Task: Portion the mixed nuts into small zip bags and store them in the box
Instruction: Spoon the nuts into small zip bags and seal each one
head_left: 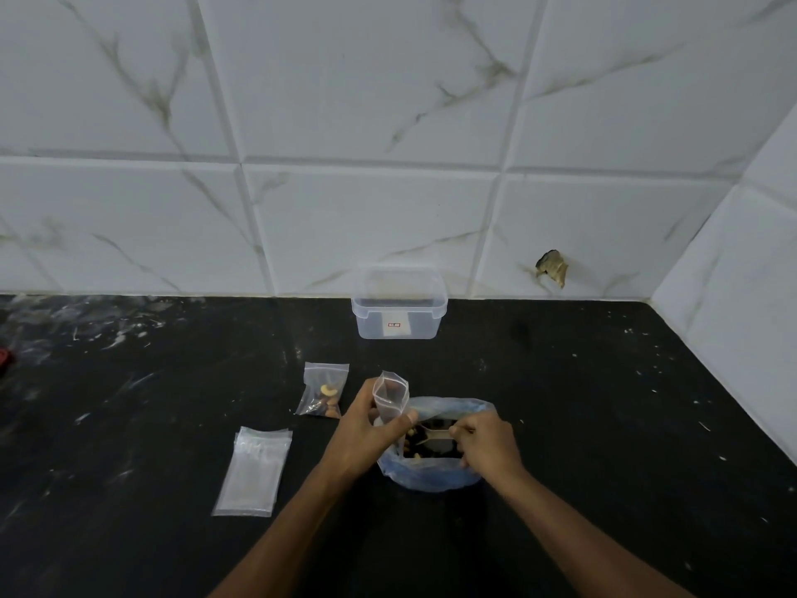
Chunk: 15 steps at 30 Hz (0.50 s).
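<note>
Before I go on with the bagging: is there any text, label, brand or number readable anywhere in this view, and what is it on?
Clear plastic box by the wall: a white sticker with a small red mark, too small and blurred to read.
Filled zip bag, stack of empty zip bags, open zip bag in the left hand, blue nut bag: no print visible.
Nothing else carries text.

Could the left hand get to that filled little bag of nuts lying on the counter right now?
Probably not right away: the left hand is gripping an open small zip bag. The filled bag lies close by, just beyond it on the counter, with nothing between them.
</note>
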Motion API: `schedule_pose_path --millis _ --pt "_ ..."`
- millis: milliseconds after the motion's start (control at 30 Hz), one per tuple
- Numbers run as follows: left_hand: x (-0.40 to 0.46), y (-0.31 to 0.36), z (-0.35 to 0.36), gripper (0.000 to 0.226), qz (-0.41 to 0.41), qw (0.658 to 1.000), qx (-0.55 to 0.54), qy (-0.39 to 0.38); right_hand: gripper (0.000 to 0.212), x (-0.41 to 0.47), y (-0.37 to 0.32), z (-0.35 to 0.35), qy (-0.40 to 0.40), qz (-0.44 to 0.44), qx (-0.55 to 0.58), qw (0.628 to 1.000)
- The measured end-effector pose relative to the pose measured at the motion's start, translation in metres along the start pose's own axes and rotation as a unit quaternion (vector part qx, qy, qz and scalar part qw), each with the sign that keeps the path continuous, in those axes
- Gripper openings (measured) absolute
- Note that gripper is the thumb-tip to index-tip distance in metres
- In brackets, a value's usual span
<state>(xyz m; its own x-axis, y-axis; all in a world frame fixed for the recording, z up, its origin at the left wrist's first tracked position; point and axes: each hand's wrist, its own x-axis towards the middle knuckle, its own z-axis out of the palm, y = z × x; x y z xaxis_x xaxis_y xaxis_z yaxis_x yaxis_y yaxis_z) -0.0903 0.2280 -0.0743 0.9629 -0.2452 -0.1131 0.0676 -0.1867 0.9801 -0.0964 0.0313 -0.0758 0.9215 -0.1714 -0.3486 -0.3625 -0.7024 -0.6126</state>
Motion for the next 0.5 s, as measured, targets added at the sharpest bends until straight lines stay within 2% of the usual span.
schedule_pose_path --millis 233,367,500 --pt "-0.004 0.001 -0.002 0.053 0.002 1.000 -0.007 0.007 0.014 -0.004 0.002 -0.018 -0.003 0.082 0.131 0.988" --pt "-0.006 0.006 -0.002 0.045 0.010 1.000 -0.010 0.010 0.012 -0.014 0.008 -0.038 -0.010 0.103 0.193 0.976" --pt "-0.005 0.007 -0.003 0.048 0.031 0.999 0.008 0.031 0.014 -0.025 0.003 -0.063 -0.032 0.106 0.230 0.967"
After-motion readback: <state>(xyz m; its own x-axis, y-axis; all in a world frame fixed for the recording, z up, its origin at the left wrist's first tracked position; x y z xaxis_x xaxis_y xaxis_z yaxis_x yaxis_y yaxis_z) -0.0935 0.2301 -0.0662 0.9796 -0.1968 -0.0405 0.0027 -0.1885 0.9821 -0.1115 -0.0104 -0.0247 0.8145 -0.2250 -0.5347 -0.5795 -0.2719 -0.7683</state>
